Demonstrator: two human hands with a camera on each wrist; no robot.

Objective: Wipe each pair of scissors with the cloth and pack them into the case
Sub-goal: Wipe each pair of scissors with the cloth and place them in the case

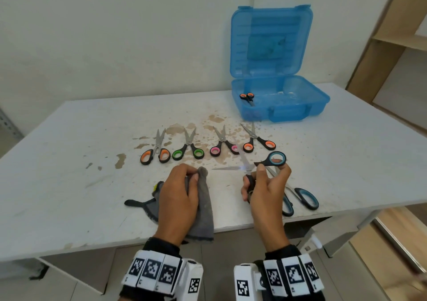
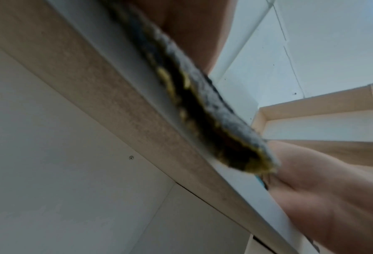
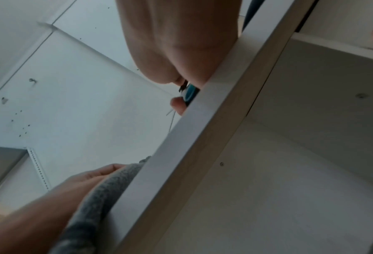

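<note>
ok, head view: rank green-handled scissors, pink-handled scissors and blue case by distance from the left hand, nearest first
From the left hand, gripping the cloth:
1. Green-handled scissors, just beyond the knuckles.
2. Pink-handled scissors, further along the row towards the right.
3. Blue case, open at the table's far right.

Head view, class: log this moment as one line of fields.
left hand: grips grey cloth | right hand: holds blue-handled scissors open | blue case: open, one pair inside | step: wiping
</note>
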